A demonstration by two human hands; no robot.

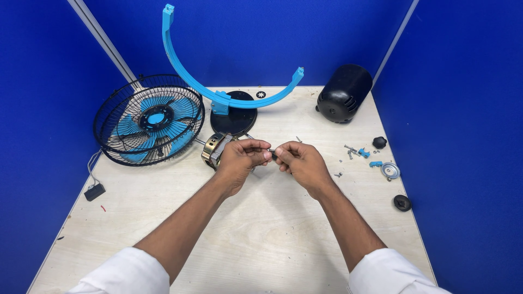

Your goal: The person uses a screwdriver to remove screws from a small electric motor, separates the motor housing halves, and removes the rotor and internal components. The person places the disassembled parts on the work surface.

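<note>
My left hand (239, 159) and my right hand (302, 162) meet at the middle of the wooden table (261, 239), fingertips pinched together on a small dark part (272, 151) between them. What the part is I cannot tell. Just behind my left hand lies a brass-coloured motor core (212, 149) with a thin shaft, half hidden by my fingers. A black fan cage with blue blades (148, 120) leans at the back left.
A blue curved bracket (218, 87) stands on a round black base (235, 117) behind my hands. A black motor housing (343, 93) lies at the back right. Screws (350, 148), blue clips, a round metal disc (390, 170) and two black knobs lie along the right edge.
</note>
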